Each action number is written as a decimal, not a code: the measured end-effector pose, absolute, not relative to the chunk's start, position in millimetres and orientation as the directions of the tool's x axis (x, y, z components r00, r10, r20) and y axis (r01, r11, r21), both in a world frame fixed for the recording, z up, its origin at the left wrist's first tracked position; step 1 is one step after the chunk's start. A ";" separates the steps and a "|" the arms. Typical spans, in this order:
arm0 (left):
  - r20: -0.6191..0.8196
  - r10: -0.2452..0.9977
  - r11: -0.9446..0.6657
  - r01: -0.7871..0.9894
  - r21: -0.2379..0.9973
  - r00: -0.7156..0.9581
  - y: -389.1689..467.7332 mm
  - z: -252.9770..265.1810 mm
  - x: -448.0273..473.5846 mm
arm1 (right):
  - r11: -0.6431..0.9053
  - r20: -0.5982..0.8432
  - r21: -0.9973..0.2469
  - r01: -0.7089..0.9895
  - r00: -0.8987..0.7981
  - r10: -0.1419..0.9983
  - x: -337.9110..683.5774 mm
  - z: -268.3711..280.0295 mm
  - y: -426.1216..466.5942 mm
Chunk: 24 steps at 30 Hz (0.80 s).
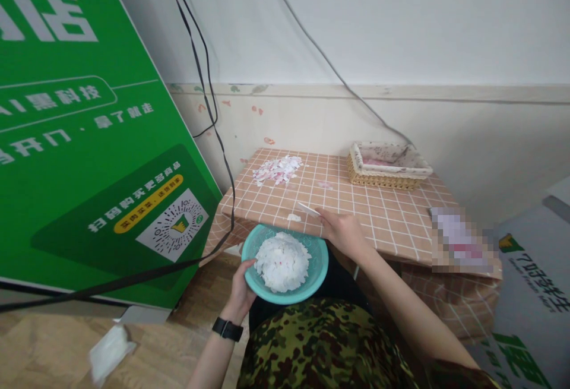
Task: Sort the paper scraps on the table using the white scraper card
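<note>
We take the teal colander [321, 261] as our landmark. At its left rim we find the left hand [243, 287] closed on it, thumb over the edge. Beyond the colander, toward the back of the checked surface [374, 217], we note a spread of white and pink scraps [278, 170] lying loose. Inside the colander sits a heaped mound of white flakes [282, 263]. Just beyond the colander's far rim, we record a small white scrap [294, 217] apart from the spread. To the right of that rim, the right hand [341, 231] pinches a thin white strip [308, 208]; whether the strip touches the surface, we cannot tell. Farther right of the colander stands a lined wicker basket [383, 180] with something pink inside. We judge the work well advanced but unfinished: the colander is amply filled, while the spread and the small scrap remain outside it.
</note>
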<state>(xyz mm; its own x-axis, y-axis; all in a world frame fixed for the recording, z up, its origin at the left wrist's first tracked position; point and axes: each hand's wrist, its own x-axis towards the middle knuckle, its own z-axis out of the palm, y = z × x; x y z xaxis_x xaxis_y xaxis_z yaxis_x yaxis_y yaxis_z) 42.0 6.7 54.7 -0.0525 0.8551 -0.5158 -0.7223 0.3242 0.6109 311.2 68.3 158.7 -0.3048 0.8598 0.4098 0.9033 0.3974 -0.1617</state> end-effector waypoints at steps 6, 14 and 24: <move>-0.518 0.853 0.321 -0.717 0.618 -0.065 8.3 65.3 38.7 | 0.504 0.369 -0.149 0.851 -0.425 0.827 307.7 159.3 53.6; -0.519 0.852 0.323 -0.712 0.623 -0.067 9.7 67.1 34.5 | 0.506 0.413 -0.311 0.804 -0.365 0.834 306.1 157.2 60.2; -0.531 0.845 0.337 -0.704 0.625 -0.067 11.8 61.7 28.6 | 0.640 0.392 -0.278 0.716 -0.523 0.756 273.5 156.5 70.7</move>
<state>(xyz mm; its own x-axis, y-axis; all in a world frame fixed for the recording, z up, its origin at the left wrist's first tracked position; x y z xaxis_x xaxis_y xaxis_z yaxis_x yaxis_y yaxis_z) 28.6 11.8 61.7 -0.0672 0.8450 -0.5306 -0.7042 0.3365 0.6252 273.5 70.7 156.5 -0.5234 0.7565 0.3921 0.7163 0.6399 -0.2784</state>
